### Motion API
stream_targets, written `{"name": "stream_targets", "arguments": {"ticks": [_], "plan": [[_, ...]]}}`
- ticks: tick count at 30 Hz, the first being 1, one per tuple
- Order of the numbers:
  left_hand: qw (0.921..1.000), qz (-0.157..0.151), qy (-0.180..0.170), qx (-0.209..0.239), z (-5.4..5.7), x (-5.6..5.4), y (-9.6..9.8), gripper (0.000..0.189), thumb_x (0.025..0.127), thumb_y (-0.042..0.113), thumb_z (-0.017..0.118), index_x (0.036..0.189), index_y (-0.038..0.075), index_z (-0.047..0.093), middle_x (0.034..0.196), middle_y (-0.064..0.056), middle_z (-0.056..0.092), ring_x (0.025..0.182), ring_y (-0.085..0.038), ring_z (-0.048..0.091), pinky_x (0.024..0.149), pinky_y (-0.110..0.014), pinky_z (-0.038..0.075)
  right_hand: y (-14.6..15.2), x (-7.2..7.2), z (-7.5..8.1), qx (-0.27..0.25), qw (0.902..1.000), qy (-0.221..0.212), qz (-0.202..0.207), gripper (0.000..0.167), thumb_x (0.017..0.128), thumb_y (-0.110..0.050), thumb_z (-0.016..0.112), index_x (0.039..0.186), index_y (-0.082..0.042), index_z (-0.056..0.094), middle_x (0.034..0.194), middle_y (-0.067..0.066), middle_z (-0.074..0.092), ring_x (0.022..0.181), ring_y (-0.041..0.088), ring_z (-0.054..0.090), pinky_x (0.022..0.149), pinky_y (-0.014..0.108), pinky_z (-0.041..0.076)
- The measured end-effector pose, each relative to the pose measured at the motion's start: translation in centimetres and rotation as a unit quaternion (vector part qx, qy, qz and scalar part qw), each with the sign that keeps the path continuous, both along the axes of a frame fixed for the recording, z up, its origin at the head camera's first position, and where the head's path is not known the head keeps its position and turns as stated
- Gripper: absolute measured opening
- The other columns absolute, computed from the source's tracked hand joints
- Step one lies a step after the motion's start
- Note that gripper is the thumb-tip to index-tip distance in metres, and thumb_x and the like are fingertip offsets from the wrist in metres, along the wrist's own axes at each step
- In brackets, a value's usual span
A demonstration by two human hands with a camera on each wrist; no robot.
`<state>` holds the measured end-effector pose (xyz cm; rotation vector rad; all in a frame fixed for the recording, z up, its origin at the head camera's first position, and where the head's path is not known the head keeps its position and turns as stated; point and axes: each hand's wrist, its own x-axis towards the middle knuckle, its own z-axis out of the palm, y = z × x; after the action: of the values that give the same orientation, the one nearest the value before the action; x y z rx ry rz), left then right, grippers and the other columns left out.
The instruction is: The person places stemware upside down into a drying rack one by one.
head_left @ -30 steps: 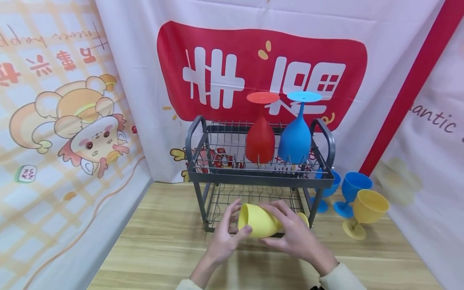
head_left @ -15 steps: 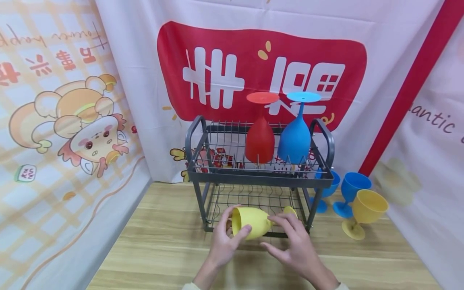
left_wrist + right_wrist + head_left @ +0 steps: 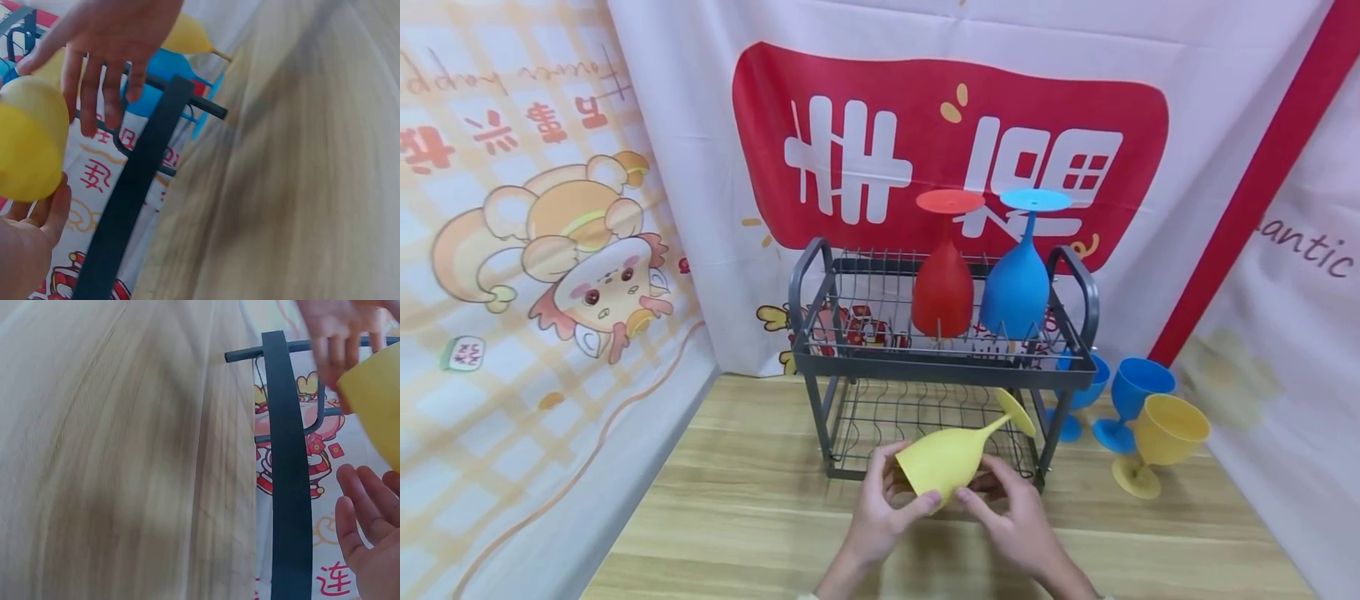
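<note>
A yellow plastic goblet (image 3: 946, 463) is tilted in front of the rack, its rim down to the left and its foot up to the right. My left hand (image 3: 880, 508) grips the bowl near the rim, thumb in front and fingers behind. On the other side, my right hand (image 3: 1018, 521) touches the lower bowl with its thumb; its fingers lie partly hidden behind. In the left wrist view the right hand's fingers (image 3: 90, 87) look nearly straight beside the goblet. The right wrist view shows them loosely bent, with a gap to most of the bowl.
A dark two-tier dish rack (image 3: 943, 368) stands just beyond the hands. On its upper tier, a red goblet (image 3: 943, 292) and a blue goblet (image 3: 1015, 292) stand upside down. Right of the rack are another blue goblet (image 3: 1138, 387), a yellow goblet (image 3: 1168, 429) and a partly hidden blue one.
The goblet has turned so its foot points up and right instead of back over the lower tier. My right hand released the stem end, opened, and now touches the bowl. The left hand keeps its grip.
</note>
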<state>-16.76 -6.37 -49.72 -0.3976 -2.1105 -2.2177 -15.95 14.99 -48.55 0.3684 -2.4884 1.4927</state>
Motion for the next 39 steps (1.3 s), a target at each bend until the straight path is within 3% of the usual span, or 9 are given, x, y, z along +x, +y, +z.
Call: {"name": "stream_targets", "arguments": {"ticks": [7, 11, 16, 23, 29, 32, 34, 36, 39], "plan": [[0.9936, -0.017, 0.003, -0.112, -1.9, 0.1, 0.6, 0.090, 0.077, 0.032, 0.094, 0.154, 0.023, 0.048, 0.137, 0.001, 0.066, 0.114, -0.016, 0.062, 0.100, -0.032, 0.051, 0.0, 0.5, -0.1, -0.065, 0.9959, -0.060, -0.020, 0.064, 0.088, -0.026, 0.087, 0.143, -0.014, 0.059, 0.119, 0.004, 0.074, 0.102, 0.007, 0.071, 0.089, 0.027, 0.062], [0.9899, -0.015, 0.006, -0.141, -2.7, 0.0, 1.2, 0.099, 0.074, 0.035, 0.096, 0.157, 0.020, 0.045, 0.138, -0.002, 0.064, 0.117, -0.015, 0.060, 0.097, -0.027, 0.052, -0.3, 0.6, -0.3, -0.037, 0.9982, -0.043, -0.022, 0.072, 0.084, -0.031, 0.091, 0.146, -0.017, 0.057, 0.121, 0.000, 0.073, 0.105, 0.005, 0.067, 0.089, 0.031, 0.061], [0.9848, -0.007, 0.030, -0.171, -3.3, 0.0, 1.7, 0.098, 0.072, 0.037, 0.098, 0.155, 0.025, 0.047, 0.140, -0.003, 0.064, 0.118, -0.015, 0.060, 0.096, -0.028, 0.050, -0.8, 0.5, -0.3, 0.013, 0.9996, -0.011, -0.021, 0.078, 0.078, -0.041, 0.095, 0.144, -0.021, 0.059, 0.118, -0.008, 0.071, 0.104, 0.004, 0.064, 0.087, 0.031, 0.060], [0.9829, -0.005, 0.034, -0.181, -3.0, 0.0, 1.9, 0.099, 0.072, 0.039, 0.097, 0.155, 0.031, 0.045, 0.142, -0.001, 0.063, 0.120, -0.016, 0.059, 0.096, -0.033, 0.050, -1.2, 0.4, 0.1, 0.029, 0.9984, 0.013, -0.046, 0.079, 0.072, -0.045, 0.097, 0.139, -0.020, 0.064, 0.119, -0.006, 0.075, 0.102, 0.009, 0.070, 0.085, 0.028, 0.060], [0.9888, -0.013, 0.045, -0.142, -1.7, -0.1, 0.0, 0.101, 0.076, 0.033, 0.095, 0.160, 0.022, 0.040, 0.150, 0.005, 0.058, 0.131, -0.021, 0.057, 0.107, -0.037, 0.049, -1.5, 0.3, 0.3, 0.006, 0.9981, 0.025, -0.056, 0.082, 0.070, -0.039, 0.100, 0.140, -0.018, 0.064, 0.122, -0.001, 0.076, 0.100, 0.014, 0.071, 0.085, 0.030, 0.062], [0.9933, 0.036, 0.073, -0.083, -0.8, -0.4, -1.7, 0.085, 0.082, 0.018, 0.089, 0.155, 0.017, 0.047, 0.148, 0.003, 0.060, 0.132, -0.022, 0.058, 0.111, -0.037, 0.047, -1.6, 0.3, 0.3, -0.006, 0.9984, 0.031, -0.048, 0.082, 0.069, -0.035, 0.101, 0.139, -0.016, 0.064, 0.122, 0.000, 0.075, 0.099, 0.015, 0.072, 0.084, 0.027, 0.062], [0.9903, 0.095, 0.098, -0.026, 0.0, -0.7, -2.9, 0.068, 0.086, 0.007, 0.082, 0.148, 0.013, 0.053, 0.141, -0.002, 0.064, 0.126, -0.021, 0.061, 0.107, -0.033, 0.049, -1.6, 0.3, 0.2, -0.009, 0.9984, 0.035, -0.044, 0.081, 0.068, -0.032, 0.101, 0.138, -0.015, 0.064, 0.122, 0.001, 0.075, 0.097, 0.015, 0.072, 0.083, 0.027, 0.062], [0.9790, 0.161, 0.122, 0.027, 1.2, -1.3, -3.9, 0.051, 0.092, 0.002, 0.074, 0.140, 0.006, 0.056, 0.132, -0.005, 0.066, 0.117, -0.019, 0.063, 0.100, -0.027, 0.051, -1.5, 0.2, 0.2, -0.008, 0.9982, 0.039, -0.045, 0.080, 0.068, -0.031, 0.101, 0.137, -0.015, 0.064, 0.122, 0.001, 0.075, 0.096, 0.014, 0.072, 0.082, 0.027, 0.062], [0.9519, 0.247, 0.155, 0.094, 3.7, -2.4, -5.3, 0.037, 0.099, 0.000, 0.064, 0.134, -0.005, 0.053, 0.123, -0.008, 0.064, 0.109, -0.016, 0.061, 0.093, -0.023, 0.051, -1.1, 0.1, 0.2, -0.001, 0.9975, 0.048, -0.051, 0.080, 0.067, -0.029, 0.101, 0.137, -0.015, 0.065, 0.120, 0.001, 0.076, 0.095, 0.014, 0.071, 0.082, 0.027, 0.062]]}}
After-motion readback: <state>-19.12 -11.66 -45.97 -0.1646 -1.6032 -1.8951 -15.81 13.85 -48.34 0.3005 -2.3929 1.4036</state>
